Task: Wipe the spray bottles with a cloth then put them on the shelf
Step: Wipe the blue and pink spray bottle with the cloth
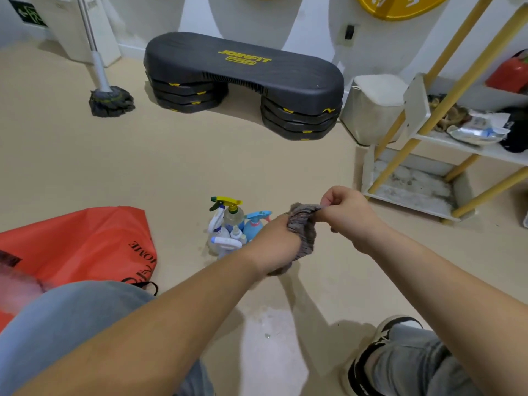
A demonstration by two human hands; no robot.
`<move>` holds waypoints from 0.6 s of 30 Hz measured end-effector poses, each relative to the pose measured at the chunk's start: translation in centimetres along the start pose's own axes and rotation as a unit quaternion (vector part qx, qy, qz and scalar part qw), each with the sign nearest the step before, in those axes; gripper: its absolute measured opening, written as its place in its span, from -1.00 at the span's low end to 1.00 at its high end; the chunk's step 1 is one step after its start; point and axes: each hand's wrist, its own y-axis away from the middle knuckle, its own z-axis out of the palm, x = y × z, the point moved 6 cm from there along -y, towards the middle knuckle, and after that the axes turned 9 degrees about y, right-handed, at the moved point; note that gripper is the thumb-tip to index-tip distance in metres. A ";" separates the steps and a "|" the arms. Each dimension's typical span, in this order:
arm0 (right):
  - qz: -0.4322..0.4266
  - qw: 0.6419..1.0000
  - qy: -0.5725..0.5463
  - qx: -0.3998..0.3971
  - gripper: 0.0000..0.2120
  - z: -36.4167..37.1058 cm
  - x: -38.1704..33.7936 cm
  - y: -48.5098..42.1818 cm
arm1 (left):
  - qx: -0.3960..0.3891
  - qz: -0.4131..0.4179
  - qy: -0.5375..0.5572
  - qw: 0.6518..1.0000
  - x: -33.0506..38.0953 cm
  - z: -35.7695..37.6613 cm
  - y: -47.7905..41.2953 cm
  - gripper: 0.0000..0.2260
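Note:
Several spray bottles (233, 227) stand clustered on the beige floor at the centre, one with a yellow and green trigger, one blue, others white. Just right of them I hold a grey cloth (304, 231) in the air. My left hand (275, 241) grips its lower part, and my right hand (347, 211) pinches its top edge. Both hands are above the floor, apart from the bottles. The white shelf with yellow legs (445, 144) stands at the right.
A red bag (83, 244) lies on the floor at the left. A black step platform (243, 81) and a mop (110, 101) are at the back. The shelf's middle tier holds clutter. My knees and a shoe (380, 347) are at the bottom.

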 end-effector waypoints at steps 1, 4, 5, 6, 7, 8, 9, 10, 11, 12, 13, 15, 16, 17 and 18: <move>0.009 1.000 -0.002 -0.005 -0.80 0.0 0.1 0.2 | -0.008 -0.017 -0.014 1.000 -0.5 -0.3 -0.3 -0.81; 0.013 0.999 -0.049 -0.015 -0.77 -0.1 0.0 0.6 | -0.014 -0.055 -0.292 0.955 -2.0 -0.9 -0.7 -0.68; 0.008 0.998 -0.063 -0.018 -0.78 -0.1 -0.2 0.7 | 0.008 -0.056 -0.417 0.907 -2.1 -1.3 -0.7 -0.61; 0.002 0.997 -0.070 -0.026 -0.79 -0.1 -0.6 0.8 | 0.037 -0.051 -0.506 0.861 -1.6 -1.8 -0.4 -0.57; -0.002 0.996 -0.076 -0.038 -0.79 0.0 -0.9 0.8 | 0.062 -0.033 -0.547 0.834 -1.0 -2.1 -0.3 -0.57; -0.002 0.995 -0.086 -0.050 -0.80 0.1 -1.1 1.0 | 0.072 -0.005 -0.546 0.835 -0.5 -2.4 -0.4 -0.58; 0.000 0.993 -0.100 -0.061 -0.80 0.2 -1.3 1.1 | 0.073 0.038 -0.525 0.847 -0.1 -2.4 -0.5 -0.59; 0.001 0.991 -0.117 -0.068 -0.80 0.3 -1.6 1.1 | 0.056 0.092 -0.495 0.862 0.4 -2.0 -0.6 -0.62; 0.001 0.989 -0.133 -0.071 -0.80 0.4 -1.7 1.2 | 0.030 0.140 -0.453 0.880 0.8 -1.6 -0.7 -0.64; 0.001 0.986 -0.147 -0.073 -0.80 0.4 -1.9 1.3 | 0.000 0.163 -0.402 0.901 1.1 -1.1 -0.6 -0.68; 0.001 0.984 -0.163 -0.074 -0.80 0.4 -2.0 1.4 | -0.024 0.163 -0.363 0.917 1.2 -0.7 -0.4 -0.73; -0.016 0.979 -0.190 -0.068 -0.79 0.3 -2.3 1.5 | -0.015 0.152 -0.361 0.920 1.9 -0.2 0.2 -0.72; -0.029 0.978 -0.200 -0.055 -0.78 0.1 -2.6 1.5 | 0.014 0.153 -0.400 0.904 2.6 -0.3 0.5 -0.68; -0.039 0.976 -0.213 -0.038 -0.77 -0.1 -2.8 1.5 | 0.047 0.147 -0.437 0.886 3.2 -0.6 0.8 -0.62; -0.042 0.972 -0.230 -0.019 -0.77 -0.4 -3.0 1.5 | 0.072 0.135 -0.451 0.879 3.6 -1.0 0.9 -0.56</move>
